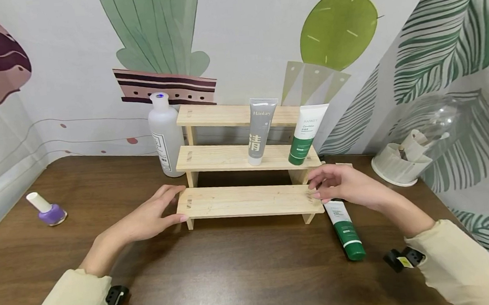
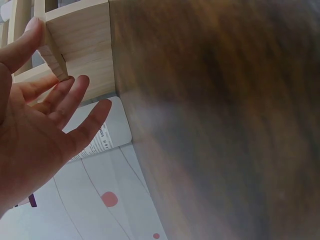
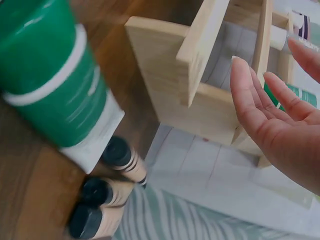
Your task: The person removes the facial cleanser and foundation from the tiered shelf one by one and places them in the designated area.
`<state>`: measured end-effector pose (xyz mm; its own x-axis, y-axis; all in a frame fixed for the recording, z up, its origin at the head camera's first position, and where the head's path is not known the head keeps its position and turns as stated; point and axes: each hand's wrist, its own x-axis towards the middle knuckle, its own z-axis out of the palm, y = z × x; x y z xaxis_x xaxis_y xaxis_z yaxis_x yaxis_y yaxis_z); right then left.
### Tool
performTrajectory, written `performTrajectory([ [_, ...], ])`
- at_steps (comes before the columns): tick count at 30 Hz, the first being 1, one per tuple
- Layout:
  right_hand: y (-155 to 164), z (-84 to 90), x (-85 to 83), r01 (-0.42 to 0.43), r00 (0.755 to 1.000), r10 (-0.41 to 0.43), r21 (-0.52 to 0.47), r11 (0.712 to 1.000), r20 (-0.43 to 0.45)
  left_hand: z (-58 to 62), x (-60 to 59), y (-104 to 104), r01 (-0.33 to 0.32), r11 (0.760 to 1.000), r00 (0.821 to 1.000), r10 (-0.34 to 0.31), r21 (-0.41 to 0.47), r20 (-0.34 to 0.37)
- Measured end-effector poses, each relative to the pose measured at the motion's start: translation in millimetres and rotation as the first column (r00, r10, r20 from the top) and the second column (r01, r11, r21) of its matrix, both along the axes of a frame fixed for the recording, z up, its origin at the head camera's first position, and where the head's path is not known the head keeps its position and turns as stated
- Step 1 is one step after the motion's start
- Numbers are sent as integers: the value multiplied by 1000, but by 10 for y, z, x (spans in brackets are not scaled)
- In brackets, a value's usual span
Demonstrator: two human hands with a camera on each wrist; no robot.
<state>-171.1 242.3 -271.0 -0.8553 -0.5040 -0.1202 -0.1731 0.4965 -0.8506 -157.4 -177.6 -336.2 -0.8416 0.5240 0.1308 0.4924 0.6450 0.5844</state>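
Observation:
A three-step wooden display rack (image 1: pixel 248 200) stands on the table. My left hand (image 1: pixel 146 217) holds the left end of its lowest step, thumb at the front corner and fingertips at the back; the left wrist view shows these fingers (image 2: pixel 65 97) around the board end. Near the step's right end is my right hand (image 1: pixel 346 185), its fingers loosely bent, holding nothing; the right wrist view shows it apart from the board. On the middle step stand a grey squeeze tube (image 1: pixel 261 127) and a white-and-green squeeze tube (image 1: pixel 307 133), both upright.
Another white-and-green tube (image 1: pixel 346 233) lies right of the rack. Several black-capped bottles (image 3: pixel 100 192) lie beyond it. A white bottle (image 1: pixel 166 139) stands behind the rack's left side, purple nail polish (image 1: pixel 51 213) at far left, and a clear-domed holder (image 1: pixel 400 161) at back right.

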Motion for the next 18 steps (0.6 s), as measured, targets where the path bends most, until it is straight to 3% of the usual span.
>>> performTrajectory([
  [4, -125, 44, -7, 2, 1000, -2, -1, 1000, -5, 1, -3, 2, 1, 1000, 1000, -1, 0, 0],
  [12, -371, 129, -19, -10, 988, 9, -1, 1000, -155, 6, 1, -2, -4, 1000, 1000, 4, -1, 8],
  [18, -545, 201, -18, 45, 975, -50, -31, 999, -216, -11, -11, -5, -2, 1000, 1000, 2, -2, 5],
])
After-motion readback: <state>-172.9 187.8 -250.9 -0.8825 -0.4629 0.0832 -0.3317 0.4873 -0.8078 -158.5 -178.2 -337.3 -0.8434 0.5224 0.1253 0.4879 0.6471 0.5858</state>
